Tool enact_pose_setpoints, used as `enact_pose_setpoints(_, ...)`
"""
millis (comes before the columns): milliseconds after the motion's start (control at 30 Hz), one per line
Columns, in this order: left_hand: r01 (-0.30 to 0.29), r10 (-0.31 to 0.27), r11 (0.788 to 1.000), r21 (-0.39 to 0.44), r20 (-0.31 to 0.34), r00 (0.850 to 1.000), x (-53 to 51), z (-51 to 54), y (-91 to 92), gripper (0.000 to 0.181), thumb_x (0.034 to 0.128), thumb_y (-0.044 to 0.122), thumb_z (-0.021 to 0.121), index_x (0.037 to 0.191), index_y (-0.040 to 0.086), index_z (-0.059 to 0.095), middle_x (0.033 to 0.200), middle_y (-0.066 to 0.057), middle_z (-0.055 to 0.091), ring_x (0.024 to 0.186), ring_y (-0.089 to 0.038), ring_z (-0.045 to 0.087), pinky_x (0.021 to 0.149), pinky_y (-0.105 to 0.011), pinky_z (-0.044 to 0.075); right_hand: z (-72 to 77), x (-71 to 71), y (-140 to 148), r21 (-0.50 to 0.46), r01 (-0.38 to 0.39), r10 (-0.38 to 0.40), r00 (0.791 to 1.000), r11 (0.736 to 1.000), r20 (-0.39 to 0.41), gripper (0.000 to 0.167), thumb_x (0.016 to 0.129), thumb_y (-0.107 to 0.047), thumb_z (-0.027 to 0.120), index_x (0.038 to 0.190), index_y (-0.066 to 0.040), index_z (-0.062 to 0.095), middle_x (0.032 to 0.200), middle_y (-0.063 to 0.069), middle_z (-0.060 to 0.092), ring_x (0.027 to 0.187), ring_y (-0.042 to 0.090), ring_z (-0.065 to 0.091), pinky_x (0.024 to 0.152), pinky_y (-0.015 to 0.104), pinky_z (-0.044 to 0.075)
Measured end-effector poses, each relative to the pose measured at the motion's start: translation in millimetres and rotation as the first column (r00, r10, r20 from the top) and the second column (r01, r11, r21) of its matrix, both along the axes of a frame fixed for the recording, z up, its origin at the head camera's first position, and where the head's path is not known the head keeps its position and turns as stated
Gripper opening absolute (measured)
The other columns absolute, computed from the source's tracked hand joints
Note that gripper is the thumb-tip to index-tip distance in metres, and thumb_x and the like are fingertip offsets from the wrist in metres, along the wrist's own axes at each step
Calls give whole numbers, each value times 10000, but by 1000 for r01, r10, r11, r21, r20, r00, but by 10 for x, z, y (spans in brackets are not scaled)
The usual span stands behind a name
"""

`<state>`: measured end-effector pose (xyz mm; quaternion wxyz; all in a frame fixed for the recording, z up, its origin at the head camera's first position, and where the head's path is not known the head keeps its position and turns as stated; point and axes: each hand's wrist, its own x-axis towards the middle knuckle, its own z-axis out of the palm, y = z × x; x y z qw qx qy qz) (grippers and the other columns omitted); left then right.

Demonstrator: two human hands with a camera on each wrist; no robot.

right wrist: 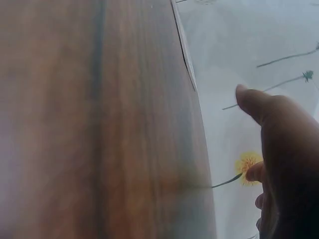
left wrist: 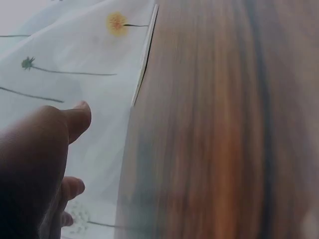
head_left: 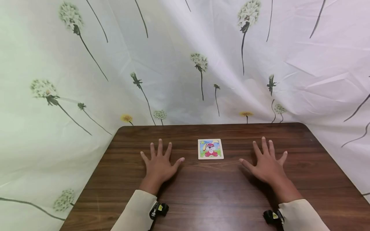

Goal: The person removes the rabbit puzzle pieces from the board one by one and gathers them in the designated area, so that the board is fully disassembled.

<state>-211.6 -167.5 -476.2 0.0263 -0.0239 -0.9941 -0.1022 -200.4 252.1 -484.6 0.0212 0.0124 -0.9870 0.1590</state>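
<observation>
A small square picture board (head_left: 210, 149) with a pale border lies toward the back of the table, between the two hands. On it is a pink long-eared cartoon animal against blue and green. To its left my left hand (head_left: 158, 166) is spread palm down, with nothing in its fingers. My right hand (head_left: 268, 165) is likewise spread to the right of the board, holding nothing. Both thumbs point inward, apart from the board. The wrist views show the board's thin edge (left wrist: 145, 55) beyond each thumb. Whether the palms touch the wood cannot be told.
The dark wooden table (head_left: 199, 192) has rounded far corners. Behind it and at both sides hangs a pale cloth (head_left: 173, 64) printed with dandelions. Each wrist wears a strapped black camera, one by the left sleeve (head_left: 136, 211) and one by the right sleeve (head_left: 302, 215).
</observation>
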Motion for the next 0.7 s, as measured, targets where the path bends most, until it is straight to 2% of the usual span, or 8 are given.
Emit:
enact_pose_setpoints(167,17,-16,1000,-14,44,999,-125,-24,140,971,1002,861,420,1755,265,277,1850,-176,99,1694,-544,58,1233,-882,-46,43,-156,-90,-15,-19,19,1000,1000,-8,1149,963,-905,452,1753,-98,240,1835,256,-8,1689,544,-6,1150,936,-109)
enact_pose_setpoints(333,62,-61,998,-7,97,993,-251,-57,256,948,1014,848,410,1760,285,254,1850,-172,115,1696,-535,77,1244,-871,-46,51,-292,-199,-24,-38,38,999,999,-6,1135,966,-897,459,1749,-100,258,1837,253,6,1692,538,10,1172,922,-95)
enact_pose_setpoints(500,89,-90,996,18,88,992,-347,-51,347,928,1012,827,455,1747,281,308,1835,-188,182,1689,-538,127,1250,-870,-14,41,-416,-338,-37,-81,80,997,996,-14,1088,982,-861,488,1746,-115,279,1838,246,52,1695,525,42,1190,912,-70)
enact_pose_setpoints(700,131,-135,990,55,82,987,-434,-62,439,909,1014,811,480,1742,291,321,1834,-191,185,1688,-539,126,1249,-872,-8,35,-507,-461,-53,-109,107,994,993,-25,1036,995,-801,540,1740,-122,304,1843,220,78,1706,485,72,1213,891,-60)
